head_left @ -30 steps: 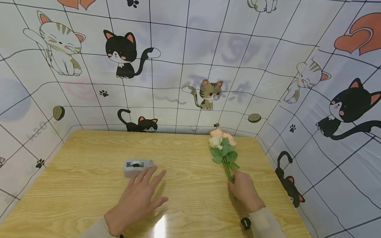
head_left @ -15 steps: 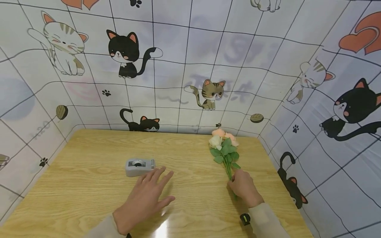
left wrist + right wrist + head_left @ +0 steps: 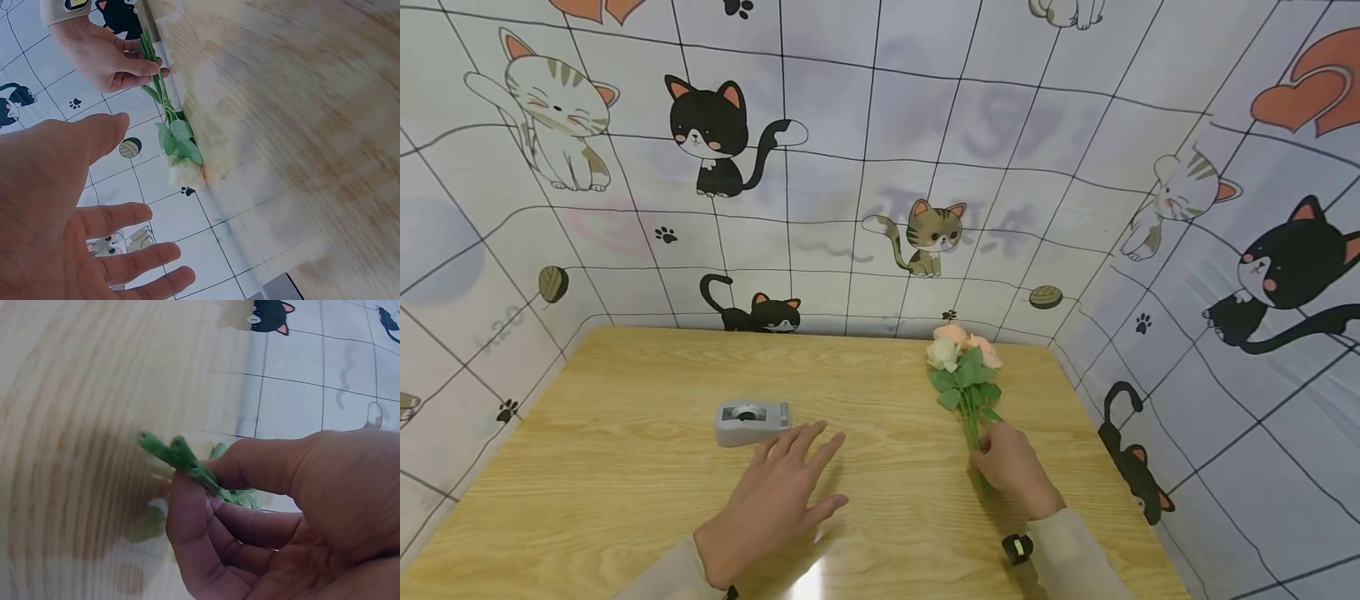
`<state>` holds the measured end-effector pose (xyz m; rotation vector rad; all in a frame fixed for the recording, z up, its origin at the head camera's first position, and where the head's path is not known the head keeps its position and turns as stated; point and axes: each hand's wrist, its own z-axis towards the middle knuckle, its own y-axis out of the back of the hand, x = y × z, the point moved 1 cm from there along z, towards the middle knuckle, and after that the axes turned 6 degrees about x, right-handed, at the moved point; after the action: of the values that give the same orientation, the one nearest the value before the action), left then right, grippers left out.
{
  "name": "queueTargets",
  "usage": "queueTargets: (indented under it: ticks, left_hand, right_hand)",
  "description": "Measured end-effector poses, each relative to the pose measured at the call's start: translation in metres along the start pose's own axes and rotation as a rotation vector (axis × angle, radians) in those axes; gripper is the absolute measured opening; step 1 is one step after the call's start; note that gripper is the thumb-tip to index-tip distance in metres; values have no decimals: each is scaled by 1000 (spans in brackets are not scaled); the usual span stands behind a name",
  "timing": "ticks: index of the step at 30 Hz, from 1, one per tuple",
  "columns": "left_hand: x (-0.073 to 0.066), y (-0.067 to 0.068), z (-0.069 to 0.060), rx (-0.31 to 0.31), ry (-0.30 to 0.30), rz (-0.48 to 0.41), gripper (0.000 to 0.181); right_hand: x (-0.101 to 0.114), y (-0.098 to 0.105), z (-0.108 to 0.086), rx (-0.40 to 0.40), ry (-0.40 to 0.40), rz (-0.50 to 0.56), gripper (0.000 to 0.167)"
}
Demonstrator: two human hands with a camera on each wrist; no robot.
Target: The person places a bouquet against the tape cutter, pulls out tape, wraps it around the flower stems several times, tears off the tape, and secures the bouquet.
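Observation:
A bunch of artificial-looking roses [image 3: 966,375], cream and peach with green leaves, lies toward the back right of the table in the head view. My right hand [image 3: 1013,468] pinches its green stems [image 3: 181,456] between thumb and fingers near the cut ends, as the right wrist view shows. My left hand [image 3: 775,500] hovers with fingers spread and straight, holding nothing. Just beyond its fingertips stands a grey tape dispenser [image 3: 751,422], a corner of which also shows at the bottom of the left wrist view.
The wooden table [image 3: 647,492] meets cloth walls [image 3: 827,192] printed with cats at its back and sides. A small black device [image 3: 1018,548] sits at the right wrist.
My left hand has shifted slightly right, away from the tape dispenser. My right hand keeps its pinch on the stems, which have swung slightly. The head view has shifted a little.

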<state>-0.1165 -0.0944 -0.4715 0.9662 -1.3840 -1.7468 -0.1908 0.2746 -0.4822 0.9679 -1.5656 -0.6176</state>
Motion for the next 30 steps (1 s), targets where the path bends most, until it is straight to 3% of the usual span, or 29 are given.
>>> queueTargets:
  ticks: [5, 11, 23, 30]
  left_hand:
    - [0, 0, 0, -1, -2, 9, 76]
    - [0, 3, 1, -1, 3, 2, 74]
    - [8, 10, 0, -4, 31, -3, 73]
    - [18, 12, -3, -31, 39, 6, 72]
  right_hand:
    - [2, 5, -1, 19, -12, -21, 19]
    - [3, 5, -2, 35, -38, 16, 31]
    - [25, 4, -9, -36, 1, 126, 24]
    - [41, -2, -10, -45, 25, 134, 14]
